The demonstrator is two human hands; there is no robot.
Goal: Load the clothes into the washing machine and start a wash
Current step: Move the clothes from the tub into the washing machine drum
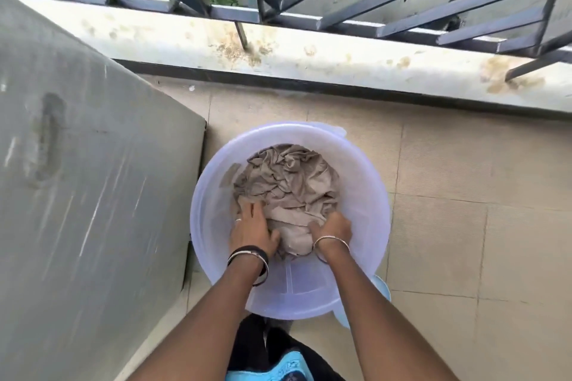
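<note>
The crumpled beige cloth (288, 182) lay in the round translucent plastic tub (366, 195), which stood on the pale tiled floor (464, 241) just right of the large grey flat-topped unit (93, 164), with the stained concrete ledge (309, 65) and dark metal railing (235, 14) behind it.

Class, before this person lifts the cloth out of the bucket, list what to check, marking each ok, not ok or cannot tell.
1. Right hand grip on the beige cloth: ok, fingers curl into it.
2. Left hand grip: not ok, it lies flat on the cloth.
3. Cloth wholly inside the lilac bucket: ok.
4. Machine open for loading: cannot tell, a grey cover hides whatever stands on the left.
</note>
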